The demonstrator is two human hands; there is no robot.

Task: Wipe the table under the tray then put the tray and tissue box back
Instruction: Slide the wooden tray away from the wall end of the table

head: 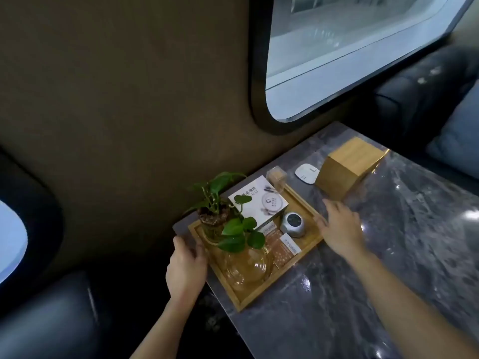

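Observation:
A wooden tray [259, 294] lies on the grey marble table [388, 255] by the wall. It carries a potted green plant [220, 203], a glass teapot [248, 265], a white box [259, 200], a small round clock [293, 224] and some packets. My left hand [185, 270] curls around the tray's left edge at the table's corner. My right hand [339, 229] rests against the tray's right edge, fingers spread. The wooden tissue box [347, 168] stands on the table behind the tray, apart from both hands.
A white flat device [307, 173] lies beside the tissue box. A small clear holder [277, 176] stands at the tray's far corner. Dark seats flank the table at the left [46, 320] and the far right [414, 99]. A window [350, 53] is above.

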